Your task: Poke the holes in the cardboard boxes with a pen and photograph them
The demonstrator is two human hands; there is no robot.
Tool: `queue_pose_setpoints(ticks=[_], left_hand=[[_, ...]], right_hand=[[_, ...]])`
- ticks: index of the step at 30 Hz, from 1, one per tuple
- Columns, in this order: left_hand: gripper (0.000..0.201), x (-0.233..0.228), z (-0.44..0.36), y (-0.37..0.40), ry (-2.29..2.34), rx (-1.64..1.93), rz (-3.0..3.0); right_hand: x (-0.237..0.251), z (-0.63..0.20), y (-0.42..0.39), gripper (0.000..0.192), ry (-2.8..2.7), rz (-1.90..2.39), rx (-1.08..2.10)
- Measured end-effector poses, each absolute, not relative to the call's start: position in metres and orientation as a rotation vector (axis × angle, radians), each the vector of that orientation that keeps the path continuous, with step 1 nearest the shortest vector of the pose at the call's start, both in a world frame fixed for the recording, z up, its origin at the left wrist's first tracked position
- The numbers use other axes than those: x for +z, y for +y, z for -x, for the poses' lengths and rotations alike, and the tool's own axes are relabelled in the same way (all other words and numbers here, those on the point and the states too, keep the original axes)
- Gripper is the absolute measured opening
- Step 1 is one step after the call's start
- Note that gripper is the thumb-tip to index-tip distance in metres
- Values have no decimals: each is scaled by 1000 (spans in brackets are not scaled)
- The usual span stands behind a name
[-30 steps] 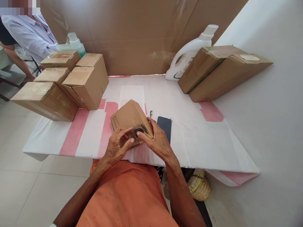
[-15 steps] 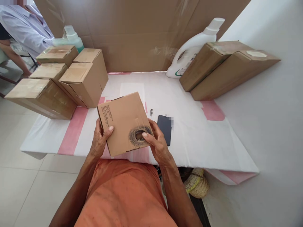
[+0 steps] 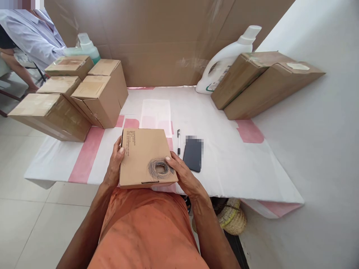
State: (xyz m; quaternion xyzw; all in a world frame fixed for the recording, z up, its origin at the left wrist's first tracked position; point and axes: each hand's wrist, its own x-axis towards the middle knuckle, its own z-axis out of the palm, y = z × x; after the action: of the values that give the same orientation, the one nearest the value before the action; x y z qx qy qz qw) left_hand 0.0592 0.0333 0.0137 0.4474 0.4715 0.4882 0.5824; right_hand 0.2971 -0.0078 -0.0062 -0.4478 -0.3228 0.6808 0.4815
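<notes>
A flat brown cardboard box (image 3: pixel 143 153) is gripped between my two hands at the table's front edge. Printed text runs down its upper left, and dark scribbled rings circle a small hole near its lower right corner. My left hand (image 3: pixel 114 164) clasps the left side, thumb on the top face. On the right side, my right hand (image 3: pixel 183 172) holds the box with its thumb beside the hole; its other fingers are partly hidden. Just right of the box lie a pen (image 3: pixel 178 144) and a dark phone (image 3: pixel 193 155). A white paper sheet (image 3: pixel 155 112) lies behind it.
Several cardboard boxes (image 3: pixel 95 89) stand at the left, with a green-liquid bottle (image 3: pixel 88 48) behind. At the right, a white jug (image 3: pixel 224 61) stands by two leaning boxes (image 3: pixel 260 86). A tall cardboard panel (image 3: pixel 165 45) closes the back. A person's sleeve (image 3: pixel 36 37) shows at upper left.
The box has turned from a slant to nearly square with the table edge and come lower, toward me. Both hands still hold it. More of the pen and paper sheet now shows.
</notes>
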Motion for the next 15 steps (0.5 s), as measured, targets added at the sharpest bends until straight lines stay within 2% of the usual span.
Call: queue_pose_setpoints(ticks=[6, 15], left_hand=[[64, 15, -61, 41, 1123, 1057, -742], [65, 7, -45, 42, 1132, 957, -623]], right_hand=[[-3, -299, -5, 74, -726, 1033, 1901], [23, -298, 9, 73, -818, 1078, 1665]])
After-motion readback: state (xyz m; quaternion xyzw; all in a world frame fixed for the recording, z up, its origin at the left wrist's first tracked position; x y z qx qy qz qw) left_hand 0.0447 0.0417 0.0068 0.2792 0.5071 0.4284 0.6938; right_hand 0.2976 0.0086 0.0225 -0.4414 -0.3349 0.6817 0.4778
